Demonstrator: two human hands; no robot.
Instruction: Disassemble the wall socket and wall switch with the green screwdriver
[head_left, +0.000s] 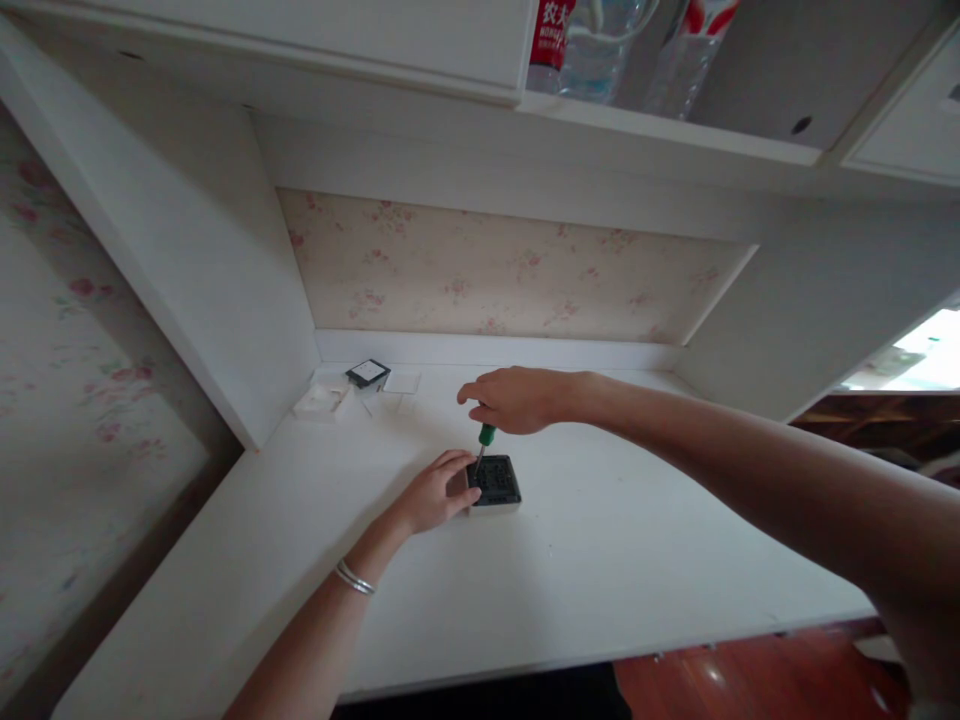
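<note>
A small square box point(497, 482) with a black, detailed top face and pale sides lies on the white desk. My left hand point(435, 492) steadies it from the left, with fingers at the far left corner and thumb at the near left edge. Above the box, my right hand point(517, 398) is closed around the green handle of a screwdriver point(487, 435). The screwdriver stands nearly upright, slightly tilted, and its tip meets the left part of the black face. What lies under the tip is too small to make out.
At the back left of the white desk point(600, 560) are a dark-topped box point(368, 373), a white open frame-like piece point(324, 398) and a thin clear sheet point(403, 382). A shelf overhead holds bottles point(686, 60). A side panel point(172, 220) borders the left.
</note>
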